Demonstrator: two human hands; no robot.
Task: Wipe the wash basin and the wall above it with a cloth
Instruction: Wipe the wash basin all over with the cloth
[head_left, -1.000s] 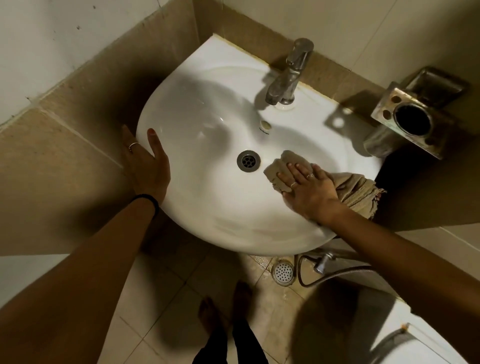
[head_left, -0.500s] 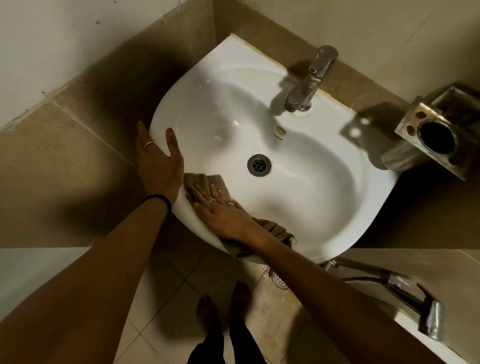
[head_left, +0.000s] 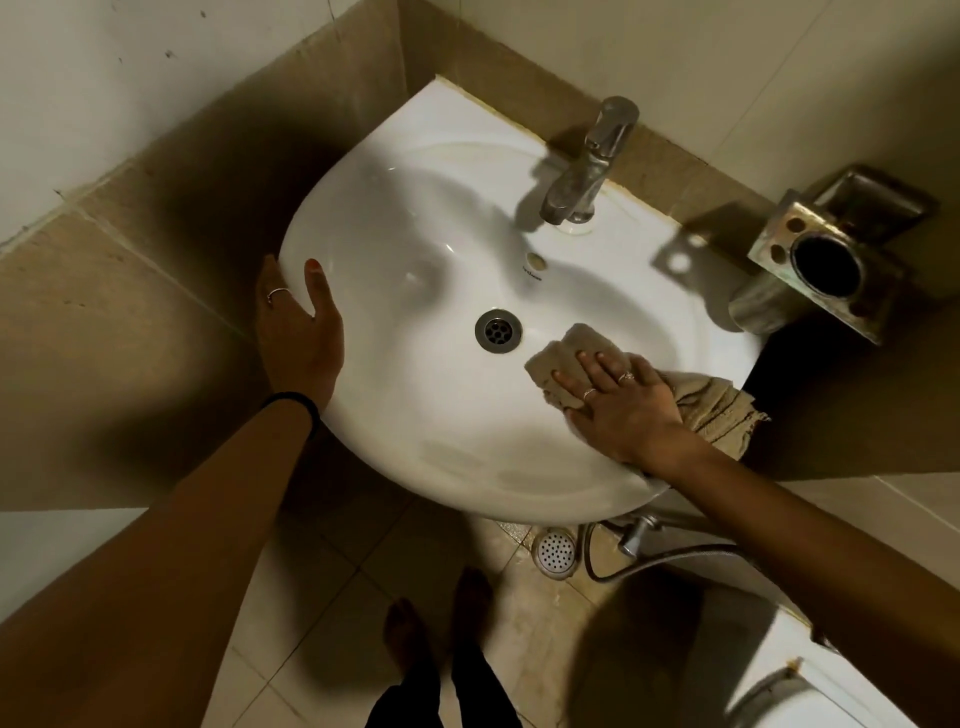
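Observation:
A white wash basin (head_left: 415, 249) is fixed in a tiled corner, with a round metal drain (head_left: 498, 330) in its bowl. My right hand (head_left: 618, 402) presses flat on a beige cloth (head_left: 566, 348) on the bowl's right side, just right of the drain; the cloth's tail (head_left: 719, 408) hangs over the right rim. My left hand (head_left: 298, 332) grips the basin's left rim, thumb inside, fingers outside. The tiled wall (head_left: 701, 67) rises behind the basin.
A chrome tap (head_left: 589, 166) stands at the back of the basin. A metal toothbrush holder (head_left: 826, 260) is mounted on the wall to the right. Below are a floor drain (head_left: 555, 552), a spray hose (head_left: 654, 558) and my bare feet (head_left: 441, 618).
My right hand swept the cloth from the bowl's right side to the front left rim near my left hand, then back to the right of the drain. The left hand stayed on the rim.

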